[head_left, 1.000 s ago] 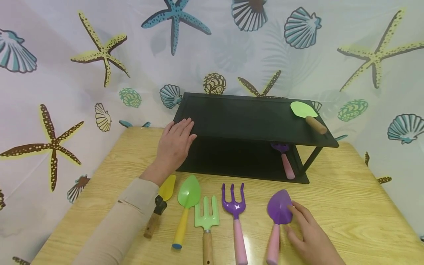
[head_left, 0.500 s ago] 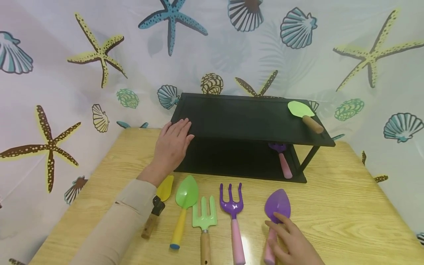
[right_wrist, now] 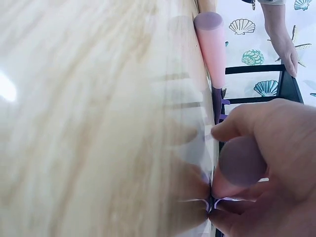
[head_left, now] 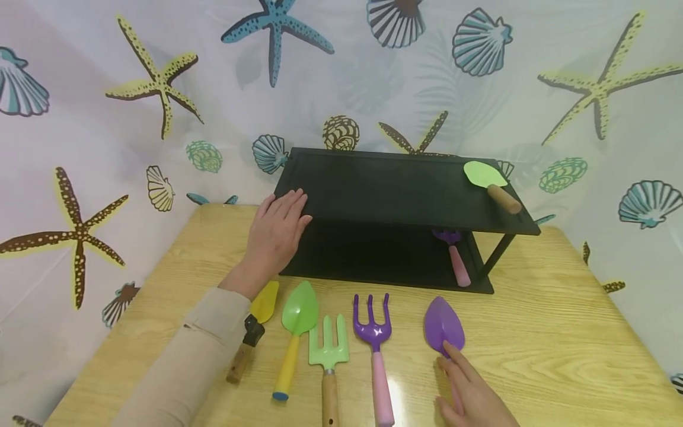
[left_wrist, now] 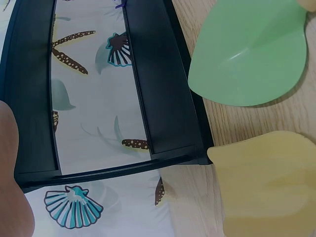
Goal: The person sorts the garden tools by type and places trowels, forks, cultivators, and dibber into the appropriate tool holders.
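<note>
My left hand (head_left: 277, 228) rests with straight fingers on the left end of a black two-tier shelf (head_left: 373, 187). At the front right, my right hand (head_left: 475, 388) holds a hand trowel with a purple blade (head_left: 444, 323) and a pink handle (right_wrist: 242, 163). In the right wrist view the thumb and fingers curl round that handle, close over the table. The blade points toward the shelf; the hand covers most of the handle. Left of it lies a purple hand fork (head_left: 373, 332) with a pink handle.
Further left lie a light green fork (head_left: 328, 350), a green trowel (head_left: 300, 308) with a yellow handle, and a yellow trowel (head_left: 265, 301) partly behind the left arm. A light green trowel (head_left: 484, 174) lies on the upper shelf, a small purple fork (head_left: 459, 267) on the lower.
My right hand has come left from beside the purple trowel's blade onto its handle and grips it. The trowel has turned, its handle swinging right. The left hand stays on the shelf.
</note>
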The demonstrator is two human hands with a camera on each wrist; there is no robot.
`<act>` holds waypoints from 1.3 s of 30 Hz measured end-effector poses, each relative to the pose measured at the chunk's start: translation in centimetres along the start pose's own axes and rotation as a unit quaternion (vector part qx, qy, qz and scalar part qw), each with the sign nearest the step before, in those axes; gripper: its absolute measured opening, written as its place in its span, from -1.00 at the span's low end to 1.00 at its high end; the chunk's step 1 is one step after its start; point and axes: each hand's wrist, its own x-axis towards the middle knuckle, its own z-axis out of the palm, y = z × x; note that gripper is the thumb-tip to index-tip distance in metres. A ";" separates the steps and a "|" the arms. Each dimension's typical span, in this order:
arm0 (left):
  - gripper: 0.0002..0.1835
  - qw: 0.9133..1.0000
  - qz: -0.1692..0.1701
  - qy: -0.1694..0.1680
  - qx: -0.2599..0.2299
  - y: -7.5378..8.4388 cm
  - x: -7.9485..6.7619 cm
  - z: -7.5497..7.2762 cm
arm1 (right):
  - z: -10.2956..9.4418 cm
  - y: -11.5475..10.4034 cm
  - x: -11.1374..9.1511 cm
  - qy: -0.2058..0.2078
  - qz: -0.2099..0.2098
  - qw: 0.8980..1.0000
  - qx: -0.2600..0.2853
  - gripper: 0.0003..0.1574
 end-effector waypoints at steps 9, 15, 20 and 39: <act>-0.45 1.000 -0.004 -0.017 0.000 0.1 -0.1 -0.1 | 1.0 1.7 -1.7 0.052 -0.092 0.994 0.009 0.06; -0.45 1.000 -0.003 -0.005 0.002 0.1 0.2 -0.1 | 0.9 2.1 -1.4 0.069 -0.108 0.991 0.040 0.08; -0.45 1.000 -0.001 -0.012 -0.002 0.2 0.2 -0.1 | 0.5 2.0 -1.5 0.067 -0.055 0.996 0.037 -0.05; -0.45 1.000 -0.004 -0.011 0.003 0.1 0.2 -0.2 | -2.8 2.9 0.6 0.105 -0.104 0.988 0.053 -0.36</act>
